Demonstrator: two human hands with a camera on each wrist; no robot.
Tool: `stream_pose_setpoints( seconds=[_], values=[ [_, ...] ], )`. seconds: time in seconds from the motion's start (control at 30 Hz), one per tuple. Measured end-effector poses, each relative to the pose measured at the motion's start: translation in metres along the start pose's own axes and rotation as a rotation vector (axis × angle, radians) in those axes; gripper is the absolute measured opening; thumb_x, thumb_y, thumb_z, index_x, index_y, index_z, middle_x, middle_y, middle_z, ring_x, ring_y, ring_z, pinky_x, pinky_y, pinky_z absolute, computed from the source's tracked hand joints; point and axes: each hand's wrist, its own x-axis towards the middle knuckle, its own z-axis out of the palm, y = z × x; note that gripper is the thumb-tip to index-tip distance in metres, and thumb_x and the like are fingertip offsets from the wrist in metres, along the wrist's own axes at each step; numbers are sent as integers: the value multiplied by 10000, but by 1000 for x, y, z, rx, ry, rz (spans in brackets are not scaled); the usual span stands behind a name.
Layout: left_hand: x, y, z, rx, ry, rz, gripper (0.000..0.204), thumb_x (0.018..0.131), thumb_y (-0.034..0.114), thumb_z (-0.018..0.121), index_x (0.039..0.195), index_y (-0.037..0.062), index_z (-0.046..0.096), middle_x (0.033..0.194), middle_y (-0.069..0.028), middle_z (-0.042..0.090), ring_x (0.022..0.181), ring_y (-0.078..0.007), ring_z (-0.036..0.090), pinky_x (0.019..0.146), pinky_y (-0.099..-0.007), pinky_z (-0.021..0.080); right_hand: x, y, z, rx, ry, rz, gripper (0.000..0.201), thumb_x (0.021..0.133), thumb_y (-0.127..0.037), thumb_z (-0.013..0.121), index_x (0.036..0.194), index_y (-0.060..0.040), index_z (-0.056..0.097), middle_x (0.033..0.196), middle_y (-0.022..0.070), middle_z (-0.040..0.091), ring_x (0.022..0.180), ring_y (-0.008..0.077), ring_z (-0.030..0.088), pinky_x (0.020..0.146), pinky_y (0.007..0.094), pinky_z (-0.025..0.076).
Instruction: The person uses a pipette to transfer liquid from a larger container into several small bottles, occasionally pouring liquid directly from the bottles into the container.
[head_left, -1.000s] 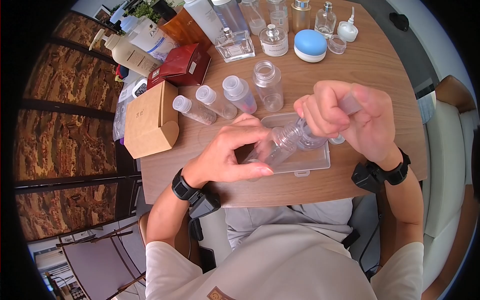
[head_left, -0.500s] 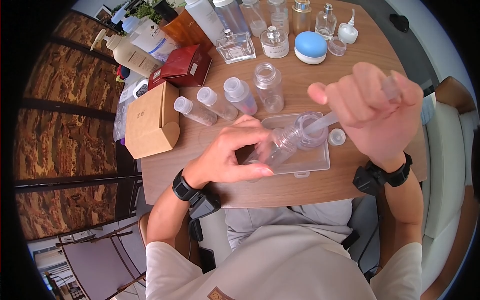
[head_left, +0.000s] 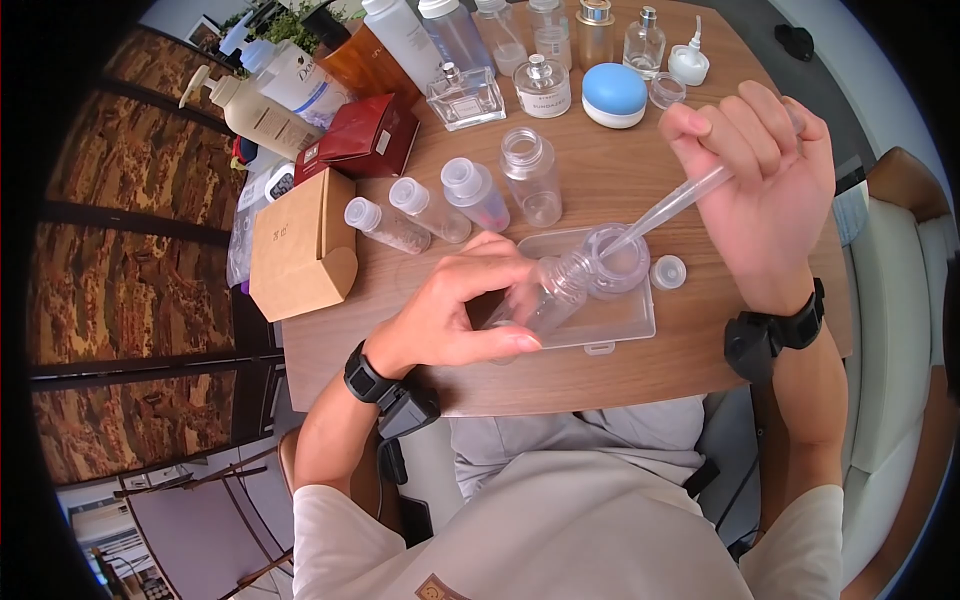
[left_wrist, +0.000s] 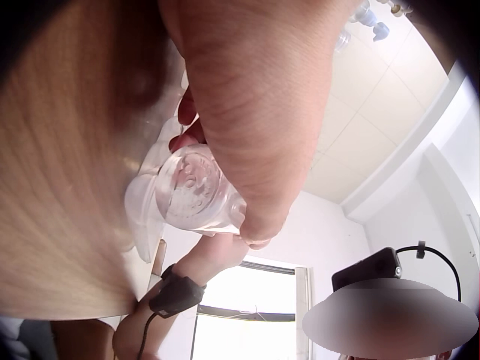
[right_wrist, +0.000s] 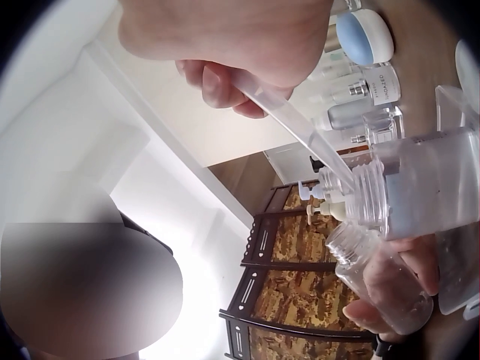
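My left hand grips a small clear bottle, tilted, with its uncapped threaded neck toward the right. The bottle's round base faces the left wrist camera. In my right hand, raised at the right, curled fingers hold a translucent plastic dropper that slants down to the left. Its narrow end reaches the open neck of a larger clear bottle, right beside the small bottle's neck. This larger bottle stands upright at a clear shallow plastic tray. A small translucent cap lies right of the tray.
Behind the tray stand an uncapped clear bottle and several capped travel bottles. A brown carton and a dark red box are at the left. Perfume bottles, a blue-lidded jar and pump bottles line the back.
My right hand has moved up and to the right, drawing the dropper partly up out of the larger bottle, so more of it shows. My left hand and the small bottle stay nearly still.
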Motion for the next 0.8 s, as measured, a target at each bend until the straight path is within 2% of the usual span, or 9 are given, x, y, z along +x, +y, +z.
stream_pose_setpoints(
  seconds=[0.07, 0.13, 0.33, 0.6, 0.8],
  values=[
    [0, 1, 1, -7, 8, -3, 359, 747, 289, 821, 920, 23, 651, 745, -6, 619, 737, -198, 520, 846, -355, 386, 2, -2, -6, 44, 26, -10, 329, 953, -136, 337, 631, -165, 275, 541, -41, 198, 510, 109, 192, 828, 318, 343],
    [0, 1, 1, -14, 16, -6, 351, 748, 290, 820, 905, 27, 649, 743, -6, 618, 737, -198, 520, 846, -354, 386, 4, -3, -15, 164, 22, 17, 291, 892, -154, 370, 625, -166, 254, 563, -33, 217, 521, 119, 217, 852, 352, 377],
    [0, 1, 0, -8, 7, -3, 352, 746, 291, 821, 908, 29, 650, 745, -5, 619, 736, -199, 519, 846, -355, 386, 5, 0, -26, 292, 156, 5, 274, 884, -116, 364, 624, -154, 285, 564, -26, 219, 516, 123, 226, 842, 352, 380],
    [-1, 0, 1, 0, 12, 9, 412, 739, 291, 830, 1003, 24, 660, 750, -2, 625, 737, -194, 516, 833, -353, 384, 4, 3, -30, 307, 200, 13, 264, 884, -115, 353, 629, -152, 296, 564, -28, 221, 516, 125, 235, 831, 350, 382],
    [-1, -1, 0, 9, 2, 15, 428, 735, 291, 837, 1019, 23, 661, 740, 2, 624, 734, -191, 515, 827, -351, 383, 4, 4, -28, 289, 201, 8, 264, 885, -112, 348, 628, -156, 302, 563, -30, 220, 518, 124, 230, 827, 344, 381]
  ],
)
